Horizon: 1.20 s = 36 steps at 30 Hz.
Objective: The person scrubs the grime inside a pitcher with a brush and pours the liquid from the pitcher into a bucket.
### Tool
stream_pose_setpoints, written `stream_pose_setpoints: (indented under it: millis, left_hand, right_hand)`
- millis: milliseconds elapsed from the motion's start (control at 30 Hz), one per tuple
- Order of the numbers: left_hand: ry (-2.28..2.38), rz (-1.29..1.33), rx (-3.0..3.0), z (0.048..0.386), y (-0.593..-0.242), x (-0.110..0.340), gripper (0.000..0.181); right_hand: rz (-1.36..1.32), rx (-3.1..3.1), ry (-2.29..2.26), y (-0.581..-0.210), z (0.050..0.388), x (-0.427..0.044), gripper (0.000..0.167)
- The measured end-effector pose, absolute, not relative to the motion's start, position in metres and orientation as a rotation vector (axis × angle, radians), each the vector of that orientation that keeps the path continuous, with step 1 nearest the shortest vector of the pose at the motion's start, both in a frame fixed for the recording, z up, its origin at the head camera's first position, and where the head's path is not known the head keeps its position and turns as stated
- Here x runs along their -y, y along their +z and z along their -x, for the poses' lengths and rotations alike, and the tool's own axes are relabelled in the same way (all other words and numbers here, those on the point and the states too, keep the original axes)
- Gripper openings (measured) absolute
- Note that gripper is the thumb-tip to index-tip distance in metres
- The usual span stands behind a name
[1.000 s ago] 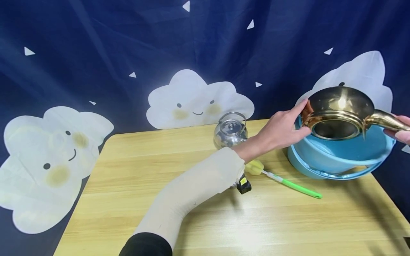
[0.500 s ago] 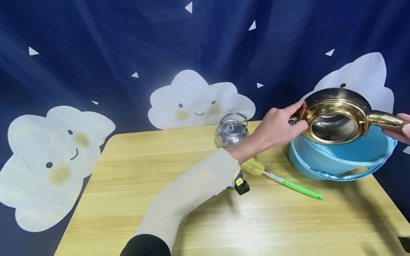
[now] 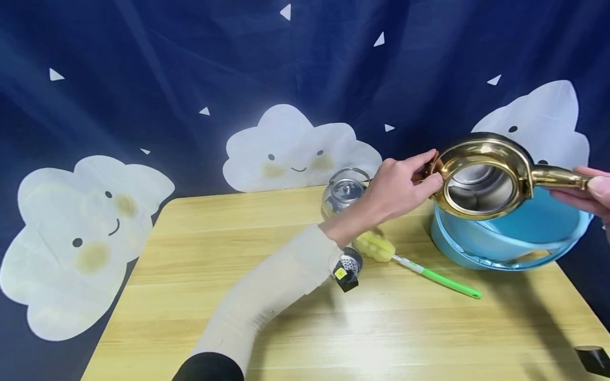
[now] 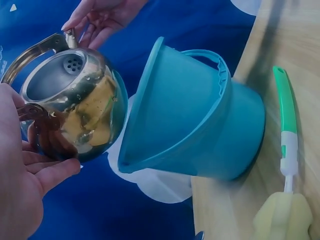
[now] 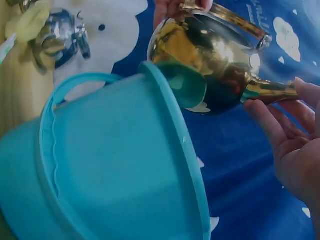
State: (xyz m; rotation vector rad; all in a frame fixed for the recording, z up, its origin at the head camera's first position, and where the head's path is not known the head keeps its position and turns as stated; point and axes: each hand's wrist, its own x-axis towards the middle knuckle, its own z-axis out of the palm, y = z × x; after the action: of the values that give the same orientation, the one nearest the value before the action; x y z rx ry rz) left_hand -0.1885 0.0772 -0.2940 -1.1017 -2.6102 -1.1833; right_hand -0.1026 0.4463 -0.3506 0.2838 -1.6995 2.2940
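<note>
Remotely, I lose the near part of the table (image 3: 190,296) below the head view. On it stands the bucket (image 3: 459,241); above that I see the kettle (image 4: 87,107), tilted. The left hand (image 3: 393,188) pinches its side; the right hand (image 3: 588,196), cut off, pinches its spout (image 3: 557,177). A forearm (image 3: 276,286) part-hides the silver pot (image 3: 345,191), a black block (image 3: 349,282) the strainer (image 3: 351,258).

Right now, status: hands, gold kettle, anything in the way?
Left hand grips side of gold kettle; right hand pinches its spout. Kettle tilted above blue bucket, opening uncovered. Nothing seen between them; brush lies apart on table.
</note>
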Motion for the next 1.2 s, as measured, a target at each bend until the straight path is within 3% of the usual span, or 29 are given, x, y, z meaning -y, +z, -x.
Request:
stream_pose_setpoints:
  millis: [367, 667, 1200]
  left_hand:
    - [-1.303, 1.119, 2.434, 0.189, -0.300, -0.050, 0.046]
    - [-1.340, 1.016, 2.442, 0.184, -0.303, -0.028, 0.041]
    - [-1.454, 0.831, 2.461, 0.182, -0.325, 0.012, 0.028]
  right_hand:
    - [-0.544, 1.807, 2.030, -0.317, 0.093, -0.370, 0.036]
    - [-0.740, 1.567, 2.207, -0.312, 0.093, -0.335, 0.035]
    - [-0.646, 1.617, 2.406, -0.315, 0.097, -0.296, 0.034]
